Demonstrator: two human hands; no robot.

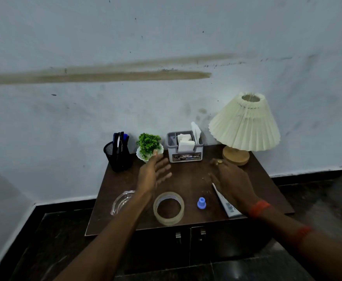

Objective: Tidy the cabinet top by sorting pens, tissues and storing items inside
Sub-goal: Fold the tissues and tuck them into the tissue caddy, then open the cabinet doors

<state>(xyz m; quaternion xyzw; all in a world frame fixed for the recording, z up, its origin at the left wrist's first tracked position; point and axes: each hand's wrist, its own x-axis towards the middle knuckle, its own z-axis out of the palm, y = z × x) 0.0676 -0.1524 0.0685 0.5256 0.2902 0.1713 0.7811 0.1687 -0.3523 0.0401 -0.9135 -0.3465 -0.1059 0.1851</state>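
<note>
A dark brown cabinet top [188,180] carries a black mesh pen holder [118,156] with pens at the back left and a grey tissue box [186,153] with white tissues at the back middle. A clear tape roll [168,208] and a small blue cap [201,203] lie near the front. My left hand [153,174] hovers open above the top, in front of the plant. My right hand [232,180] hovers open over a white flat item [230,209] at the right. Neither hand holds anything.
A small green plant in a white pot [149,147] stands between pen holder and tissue box. A pleated lamp [244,126] fills the back right corner. A glass ashtray [122,201] sits front left. Two cabinet doors with metal handles [190,235] are shut below.
</note>
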